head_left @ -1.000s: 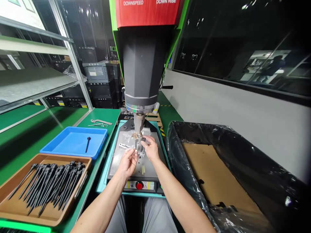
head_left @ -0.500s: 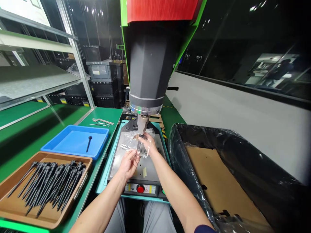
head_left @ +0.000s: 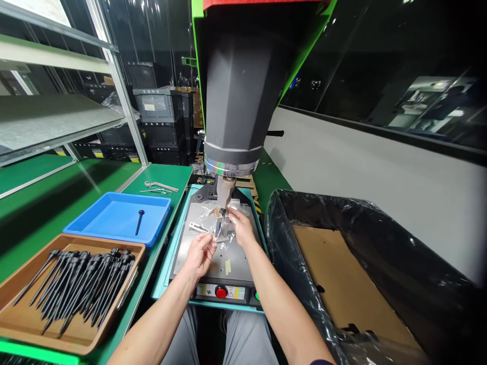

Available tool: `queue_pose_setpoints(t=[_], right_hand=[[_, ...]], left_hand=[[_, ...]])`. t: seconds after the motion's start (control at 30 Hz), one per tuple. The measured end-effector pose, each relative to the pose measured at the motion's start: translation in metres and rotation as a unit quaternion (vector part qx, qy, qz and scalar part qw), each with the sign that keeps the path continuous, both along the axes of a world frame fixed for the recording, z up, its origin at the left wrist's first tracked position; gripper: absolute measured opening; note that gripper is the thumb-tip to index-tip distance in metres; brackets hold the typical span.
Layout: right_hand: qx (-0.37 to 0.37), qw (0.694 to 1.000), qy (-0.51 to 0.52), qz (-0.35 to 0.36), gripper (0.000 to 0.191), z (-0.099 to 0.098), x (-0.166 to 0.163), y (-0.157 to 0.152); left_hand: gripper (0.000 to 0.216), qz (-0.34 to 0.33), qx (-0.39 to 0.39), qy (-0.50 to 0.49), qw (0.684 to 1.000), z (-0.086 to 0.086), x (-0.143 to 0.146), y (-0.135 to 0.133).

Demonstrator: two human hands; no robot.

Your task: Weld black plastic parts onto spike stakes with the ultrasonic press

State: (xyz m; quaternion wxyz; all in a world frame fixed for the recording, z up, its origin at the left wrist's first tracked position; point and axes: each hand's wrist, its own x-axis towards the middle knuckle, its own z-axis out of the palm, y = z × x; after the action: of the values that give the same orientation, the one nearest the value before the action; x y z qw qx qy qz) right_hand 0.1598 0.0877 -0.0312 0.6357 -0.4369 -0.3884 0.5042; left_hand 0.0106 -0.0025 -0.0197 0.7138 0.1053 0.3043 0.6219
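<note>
Under the metal tool (head_left: 224,190) of the press, a small black piece (head_left: 222,212) sits in a fixture wrapped partly in clear plastic film (head_left: 207,209). My left hand (head_left: 201,256) is just below and left of it, thumb and fingertips pinched together. Whatever thin thing lies in that pinch is too small to name. To the right of the black piece is my right hand (head_left: 243,228), its fingers stretched towards the piece with the tips close beside it. Whether they touch it cannot be made out. A slotted metal bar (head_left: 198,227) lies on the plate left of the fixture.
A brown tray (head_left: 133,247) holding many long black spiked parts (head_left: 81,284) stands at left. Behind it, a blue tray (head_left: 114,223) holds one black part (head_left: 140,222). Wrenches (head_left: 162,186) lie beyond. A red button (head_left: 221,291) is in front; a black-lined bin (head_left: 281,243) stands right.
My right hand has drawn slightly right, uncovering the black piece under the tool. My left hand keeps its pinch, shifted a little left. The camera view has tilted slightly.
</note>
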Motion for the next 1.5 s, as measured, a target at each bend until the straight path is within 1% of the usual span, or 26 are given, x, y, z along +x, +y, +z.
queue_pose_setpoints(t=[0.07, 0.13, 0.17, 0.27, 0.3, 0.33, 0.43, 0.67, 0.9, 1.07, 1.3, 1.5], right_hand=[[-0.028, 0.998, 0.051, -0.024, 0.044, -0.004, 0.004, -0.007], [-0.04, 0.996, 0.073, -0.041, 0.042, -0.005, 0.009, -0.012], [-0.046, 0.994, 0.086, -0.041, 0.044, -0.004, 0.011, -0.015], [-0.07, 0.987, 0.146, -0.021, 0.06, 0.003, 0.017, -0.018], [-0.078, 0.985, 0.154, -0.017, 0.062, 0.006, 0.018, -0.018], [-0.082, 0.985, 0.152, -0.019, 0.06, 0.009, 0.017, -0.017], [-0.086, 0.989, 0.115, -0.042, 0.045, 0.015, 0.013, -0.012], [-0.074, 0.99, 0.104, -0.059, 0.034, 0.02, 0.002, 0.003], [-0.056, 0.993, 0.077, -0.062, 0.038, 0.017, -0.001, 0.001], [-0.056, 0.995, 0.063, -0.05, 0.041, 0.013, 0.0, -0.003], [-0.061, 0.996, 0.061, -0.021, 0.042, 0.015, 0.003, -0.01], [-0.064, 0.996, 0.057, -0.033, 0.042, 0.017, 0.001, -0.015]], left_hand=[[0.013, 0.006, -0.001, 0.008, 1.0, -0.002, -0.003, 0.0], [0.014, 0.011, -0.004, 0.016, 1.0, -0.004, -0.006, 0.0], [0.015, 0.014, -0.006, 0.021, 1.0, -0.005, -0.008, 0.0], [0.017, 0.023, -0.007, 0.04, 0.999, -0.007, -0.013, 0.003], [0.018, 0.026, -0.004, 0.046, 0.999, -0.008, -0.015, 0.004], [0.018, 0.029, 0.0, 0.051, 0.998, -0.009, -0.016, 0.006], [0.02, 0.037, 0.016, 0.064, 0.997, -0.01, -0.021, 0.012], [0.017, 0.059, 0.018, 0.075, 0.995, -0.016, -0.031, 0.022], [0.016, 0.08, -0.002, 0.068, 0.994, -0.025, -0.039, 0.02], [0.015, 0.084, 0.0, 0.063, 0.994, -0.028, -0.04, 0.018], [0.013, 0.079, -0.028, 0.064, 0.994, -0.035, -0.042, 0.019], [0.012, 0.087, -0.041, 0.058, 0.994, -0.042, -0.044, 0.018]])
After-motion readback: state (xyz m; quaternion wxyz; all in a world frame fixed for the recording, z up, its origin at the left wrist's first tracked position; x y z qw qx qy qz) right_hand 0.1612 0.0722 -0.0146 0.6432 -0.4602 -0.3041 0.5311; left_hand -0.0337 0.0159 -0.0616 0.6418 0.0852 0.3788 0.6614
